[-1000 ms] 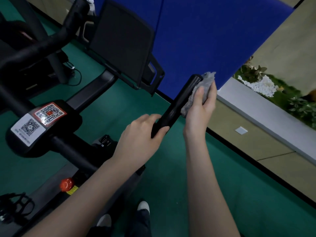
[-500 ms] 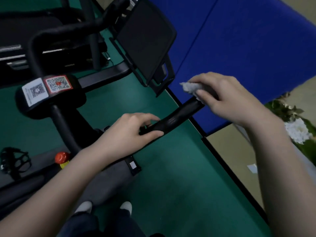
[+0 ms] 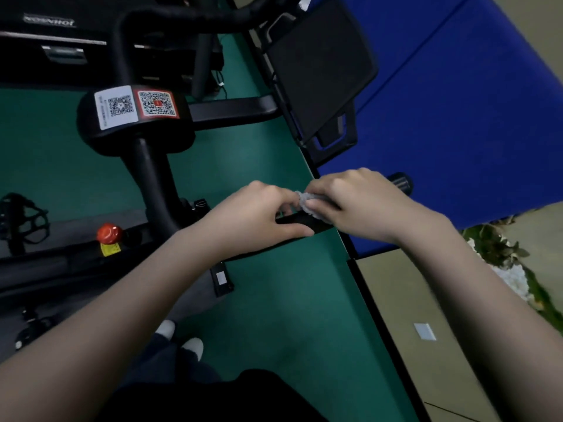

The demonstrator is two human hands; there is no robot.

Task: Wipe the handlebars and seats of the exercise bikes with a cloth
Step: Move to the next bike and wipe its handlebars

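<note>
**Item 1: handlebar** (image 3: 304, 223). Black padded bar of the nearest exercise bike. Its long axis runs from the bike's frame at lower left up and right toward the blue panel (image 3: 457, 117). Only a short stretch shows between the two hands. The round end cap shows just beyond the right hand's knuckles.

**Item 2: cloth** (image 3: 306, 201). Small grey wad, bunched, sitting on top of the handlebar about midway along it. It lies between the two hands.

**Item 3: right hand** (image 3: 362, 205). It lies over the outer half of the handlebar. Its fingers (image 3: 323, 205) are curled and pinch the cloth down onto the bar at their tips.

**Item 4: left hand** (image 3: 256, 217). It grips the inner half of the handlebar, with fingers curled over the top and the thumb along the near side. Its fingertips are just beside the cloth; whether they touch it cannot be told.

**Item 5: governing relation.** The cloth lies at the inner edge of the right hand, which is the hand nearer to it and the one working it. A stroke has to follow the bar's axis. Outward toward the end cap the way looks free. Inward, the left hand covers the bar and would probably have to shift first.

**Item 6: surroundings, placed from the handlebar.**
- Stem hub with two QR stickers (image 3: 134, 108): up and to the left.
- Dark screen bracket (image 3: 316, 71): above.
- Red knob (image 3: 109, 233): to the left, lower on the frame.
- Green floor (image 3: 289, 315): beneath.
</note>
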